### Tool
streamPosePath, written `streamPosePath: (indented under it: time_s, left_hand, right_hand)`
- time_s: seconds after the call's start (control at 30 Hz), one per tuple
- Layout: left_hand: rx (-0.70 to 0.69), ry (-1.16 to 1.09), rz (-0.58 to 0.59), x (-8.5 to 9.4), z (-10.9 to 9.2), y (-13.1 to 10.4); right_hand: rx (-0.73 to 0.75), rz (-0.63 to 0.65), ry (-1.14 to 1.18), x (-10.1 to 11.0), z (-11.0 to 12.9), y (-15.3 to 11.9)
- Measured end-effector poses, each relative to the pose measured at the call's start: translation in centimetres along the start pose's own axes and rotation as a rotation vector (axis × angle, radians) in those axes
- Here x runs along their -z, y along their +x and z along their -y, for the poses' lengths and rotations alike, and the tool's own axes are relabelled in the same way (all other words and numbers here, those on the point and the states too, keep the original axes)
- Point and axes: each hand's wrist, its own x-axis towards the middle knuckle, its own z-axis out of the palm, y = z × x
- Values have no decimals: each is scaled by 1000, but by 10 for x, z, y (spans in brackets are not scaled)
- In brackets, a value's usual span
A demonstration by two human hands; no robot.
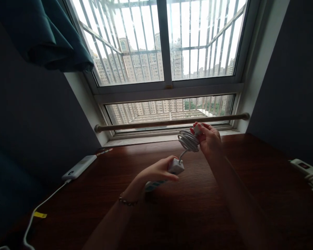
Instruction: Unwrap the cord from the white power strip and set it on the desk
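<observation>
My left hand [158, 170] is closed around a white power strip [176, 167], whose far end shows beyond my thumb and whose lower part comes out below my palm. From its top end a grey-white cord [188, 140] runs up into a wound bundle of several loops. My right hand [208, 137] pinches the white plug [197, 129] at the other end of that cord, just right of the loops. Both hands are above the dark wooden tabletop [193, 208]. My left palm and fingers hide the middle of the strip.
On the left lies a white device [79, 166] with a white cable [45, 205] and yellow tag [40, 215]. At the right edge is another power strip [302, 166] with coiled cord. A horizontal rail [146, 124] crosses before the window; a teal curtain [54, 41] hangs upper left.
</observation>
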Motion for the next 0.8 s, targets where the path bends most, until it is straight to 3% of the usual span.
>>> streamPosePath:
  time_s: [0.1,0.2,0.4,0.57,0.67,0.8]
  left_hand:
    - [-41,269,-131,-6,17,-5]
    - [-26,432,-258,2,21,-8]
    - [129,816,-302,36,35,-9]
    - [178,1049,-319,31,74,3]
    - [181,1086,-329,27,93,11]
    - [168,1032,-319,34,104,20]
  right_hand:
    - [-47,-37,82,6,-2,12]
    - [-67,-72,96,21,-4,27]
    - [0,-285,40,94,-24,57]
    - [-32,-279,-29,150,-51,44]
    - [-67,-246,-99,168,-59,31]
    - [-104,-264,-172,184,-60,27]
